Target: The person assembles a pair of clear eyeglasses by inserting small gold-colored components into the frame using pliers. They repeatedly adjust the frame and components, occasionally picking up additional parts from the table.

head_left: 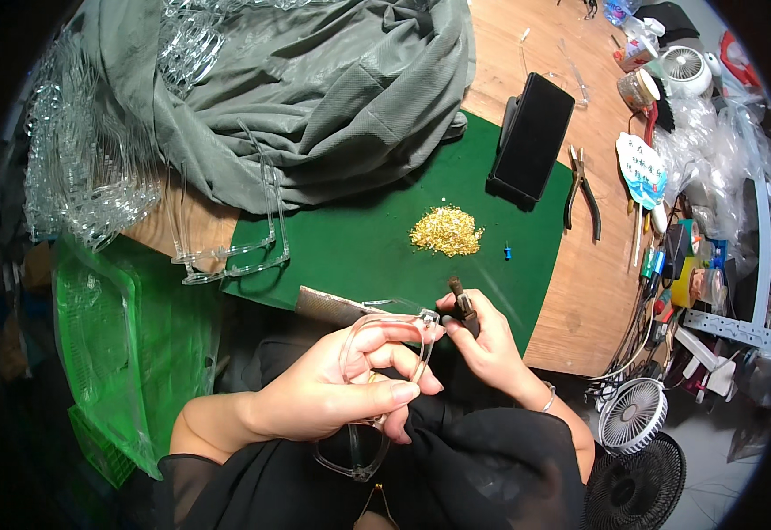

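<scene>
Near my lap, my left hand [359, 382] is closed around a clear plastic eyeglass frame [347, 353]. One rim loops up past my fingers and the other hangs below my palm. My right hand [484, 340] pinches a short dark tool [461, 300] whose kind I cannot make out. Its upper end points away from me, just right of the frame's hinge corner. Beyond my hands, a heap of tiny gold-coloured metal pieces [447, 231] lies on the green mat [359, 238]. A small blue piece [507, 253] stands to the heap's right.
Clear eyeglass frames [235, 265] lie at the mat's left edge, with a large bundle [85, 168] beyond. Grey cloth [315, 115] covers the far left. A black phone [535, 137] and pliers [582, 196] sit at right. A green crate [129, 336] and small fans [633, 413] flank the table.
</scene>
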`<state>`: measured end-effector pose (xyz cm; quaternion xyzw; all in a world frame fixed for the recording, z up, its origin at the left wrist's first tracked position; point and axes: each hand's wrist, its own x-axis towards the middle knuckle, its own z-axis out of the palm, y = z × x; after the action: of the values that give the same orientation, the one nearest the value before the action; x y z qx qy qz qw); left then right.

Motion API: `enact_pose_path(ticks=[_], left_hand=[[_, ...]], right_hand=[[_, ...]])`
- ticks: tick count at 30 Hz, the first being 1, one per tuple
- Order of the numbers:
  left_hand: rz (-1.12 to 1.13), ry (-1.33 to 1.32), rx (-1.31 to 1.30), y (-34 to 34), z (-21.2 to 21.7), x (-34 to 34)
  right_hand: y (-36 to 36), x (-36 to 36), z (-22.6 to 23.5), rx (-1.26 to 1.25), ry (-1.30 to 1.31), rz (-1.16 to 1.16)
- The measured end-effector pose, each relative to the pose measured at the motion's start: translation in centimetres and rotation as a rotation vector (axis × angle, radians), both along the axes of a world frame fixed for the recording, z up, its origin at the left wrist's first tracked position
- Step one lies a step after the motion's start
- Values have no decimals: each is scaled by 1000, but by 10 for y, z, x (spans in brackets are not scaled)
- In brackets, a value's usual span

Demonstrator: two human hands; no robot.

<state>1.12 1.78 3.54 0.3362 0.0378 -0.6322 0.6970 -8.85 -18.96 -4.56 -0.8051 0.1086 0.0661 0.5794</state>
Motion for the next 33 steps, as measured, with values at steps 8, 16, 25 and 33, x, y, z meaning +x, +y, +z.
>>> enact_pose_path(ticks=[8,16,25,33], left_hand=[[41,-159,31,1,-5,-3],[95,-944,206,-4,-11,-23],[102,-1263,221,-10,-18,-22],[40,-546,30,4,-5,-8]], right_hand=[[1,7,1,-269,-87,65],[7,27,-6,-839,-203,274],[3,19,-11,-912,-186,271],[1,17,-6,-901,-135,267]])
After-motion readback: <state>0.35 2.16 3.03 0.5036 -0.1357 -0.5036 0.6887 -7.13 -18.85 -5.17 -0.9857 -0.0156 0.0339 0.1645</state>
